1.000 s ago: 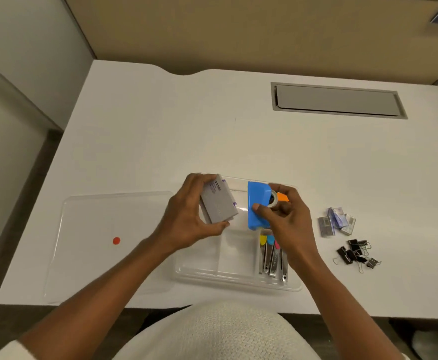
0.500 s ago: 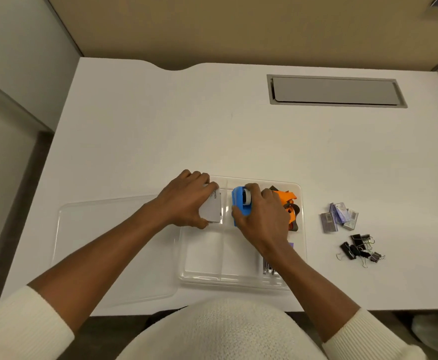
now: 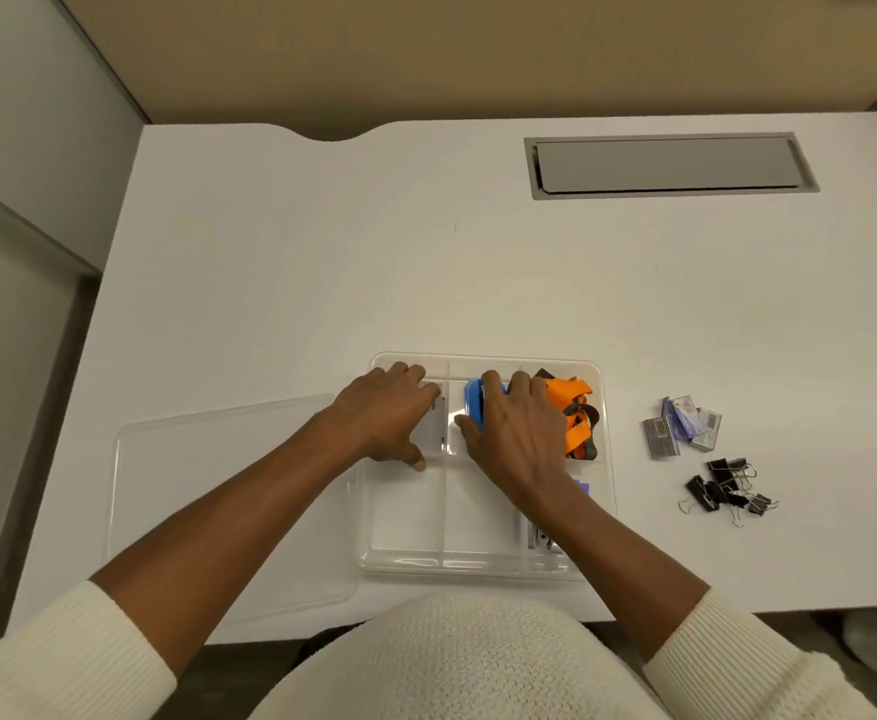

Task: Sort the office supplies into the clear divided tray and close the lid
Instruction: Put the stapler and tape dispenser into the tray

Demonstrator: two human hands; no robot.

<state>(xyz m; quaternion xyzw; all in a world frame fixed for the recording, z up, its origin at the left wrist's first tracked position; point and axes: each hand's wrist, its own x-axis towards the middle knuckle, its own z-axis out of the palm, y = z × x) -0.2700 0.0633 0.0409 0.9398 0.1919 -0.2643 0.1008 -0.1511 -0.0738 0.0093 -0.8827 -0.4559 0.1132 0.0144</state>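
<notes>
The clear divided tray (image 3: 478, 561) sits at the desk's front edge. My left hand (image 3: 384, 420) presses a grey flat box (image 3: 433, 426) down into the tray's far left compartment. My right hand (image 3: 516, 426) holds a blue tape dispenser (image 3: 473, 405) down in the far middle compartment. Orange-and-black clips (image 3: 576, 413) fill the far right compartment. Metal nail clippers (image 3: 537, 537) lie in the near right compartment, mostly hidden by my right forearm. The clear lid (image 3: 218, 485) lies flat on the desk left of the tray.
Small staple boxes (image 3: 680, 426) and a pile of black binder clips (image 3: 727, 485) lie on the white desk right of the tray. A grey cable hatch (image 3: 670, 166) is set into the far right of the desk.
Both hands have lowered from above the tray into it, taking the grey box and the blue dispenser down into the far compartments. The camera view has shifted slightly.
</notes>
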